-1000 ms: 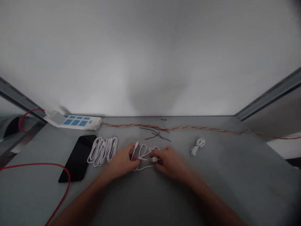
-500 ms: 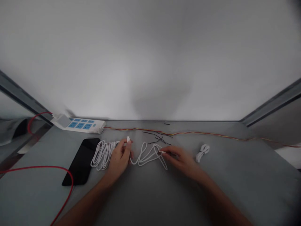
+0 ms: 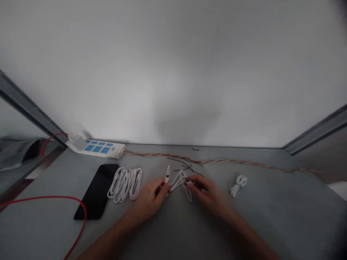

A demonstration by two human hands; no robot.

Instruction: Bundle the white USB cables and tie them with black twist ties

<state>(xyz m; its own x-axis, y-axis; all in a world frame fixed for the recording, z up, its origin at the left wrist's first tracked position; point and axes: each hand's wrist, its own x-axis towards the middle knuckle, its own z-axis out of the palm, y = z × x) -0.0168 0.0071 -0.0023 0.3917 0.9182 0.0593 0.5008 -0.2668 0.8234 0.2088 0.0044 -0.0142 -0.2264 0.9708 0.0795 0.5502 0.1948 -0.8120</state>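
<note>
My left hand (image 3: 151, 196) is closed on a white charging cable (image 3: 188, 192), pinching it between thumb and fingers. A pale upright piece with a dark band (image 3: 167, 176) sticks up from that grip; blur hides whether it is a connector or a doubled strand. Loops of the same cable run across to my right hand (image 3: 207, 193), whose thumb and forefinger pinch a white end of it. Left of my left hand lie several coiled white cables (image 3: 124, 184) in a row. Thin black twist ties (image 3: 187, 166) are scattered just beyond the held loops.
A black phone (image 3: 97, 191) lies on the grey table (image 3: 271, 216) at left, with a red cable (image 3: 54, 197) crossing its corner. Behind it is a power strip (image 3: 119, 152) with a plugged-in charger (image 3: 79, 143). A twisted cord (image 3: 230, 161) runs rightward. One tied white cable bundle (image 3: 238, 185) sits at right.
My left hand has moved right, away from the coiled cables and closer to my right hand, drawing the cable's loops together. My right hand still pinches its end. The view has shifted slightly.
</note>
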